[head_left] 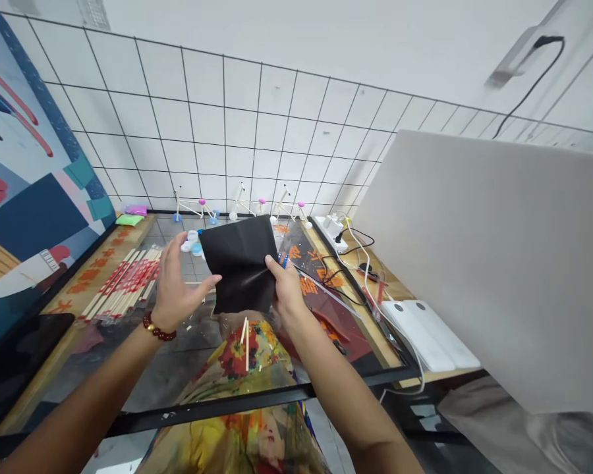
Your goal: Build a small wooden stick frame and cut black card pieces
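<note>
A flexible black sheet (240, 260), like leather or thick fabric, is held up above the glass tabletop. My right hand (287, 286) grips its right edge, thumb on the front face and fingers behind, and the sheet creases toward that thumb. A small blue object with pale dots (283, 259) shows by my right fingers; its kind is unclear. My left hand (180, 289), a bead bracelet (159, 328) on its wrist, is open with fingers spread. Its thumb tip is at the sheet's left edge; whether they touch I cannot tell. Thin pale sticks (247, 345) lie below the sheet.
Bundled chopstick-like sticks (128, 283) in red-marked wrapping lie left. Several stick models (242, 204) with coloured caps stand at the back. A power strip (332, 230), cables and white flat devices (429, 334) are right, beside a large pale panel (494, 263). A patterned board (34, 164) rises left.
</note>
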`<control>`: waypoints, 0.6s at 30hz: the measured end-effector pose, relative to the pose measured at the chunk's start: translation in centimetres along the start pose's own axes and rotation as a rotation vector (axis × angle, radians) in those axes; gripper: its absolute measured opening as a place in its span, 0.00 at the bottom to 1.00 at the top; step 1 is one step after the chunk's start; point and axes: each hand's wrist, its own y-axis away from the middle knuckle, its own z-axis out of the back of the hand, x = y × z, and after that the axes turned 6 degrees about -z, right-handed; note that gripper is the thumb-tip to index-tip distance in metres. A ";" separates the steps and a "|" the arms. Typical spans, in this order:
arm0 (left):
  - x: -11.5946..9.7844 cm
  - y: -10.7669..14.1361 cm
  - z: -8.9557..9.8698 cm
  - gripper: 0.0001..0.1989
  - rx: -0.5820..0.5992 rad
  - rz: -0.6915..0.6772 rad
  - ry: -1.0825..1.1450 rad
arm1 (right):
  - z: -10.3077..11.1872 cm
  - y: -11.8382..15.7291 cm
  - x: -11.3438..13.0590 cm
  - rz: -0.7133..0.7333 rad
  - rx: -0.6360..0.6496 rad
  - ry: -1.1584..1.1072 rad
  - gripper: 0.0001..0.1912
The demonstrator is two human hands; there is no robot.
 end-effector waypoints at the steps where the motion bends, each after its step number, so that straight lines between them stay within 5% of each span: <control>1: 0.4 -0.3 0.0 0.44 0.031 0.096 0.114 | 0.1 0.4 0.0 -0.051 0.009 -0.029 0.16; 5: 1.2 -0.5 -0.1 0.27 0.270 0.422 0.630 | 0.0 1.7 -0.8 -0.234 0.029 -0.086 0.17; 9: 1.4 0.7 0.2 0.18 0.139 0.653 0.800 | -0.2 2.7 -1.6 -0.355 0.093 -0.013 0.19; 14: 1.6 1.3 0.9 0.16 0.068 0.857 0.939 | 0.1 2.7 -1.5 -0.202 0.100 0.132 0.19; 18: 1.5 1.4 1.1 0.13 0.138 0.904 0.972 | 0.4 1.8 -1.7 -0.141 0.061 0.149 0.18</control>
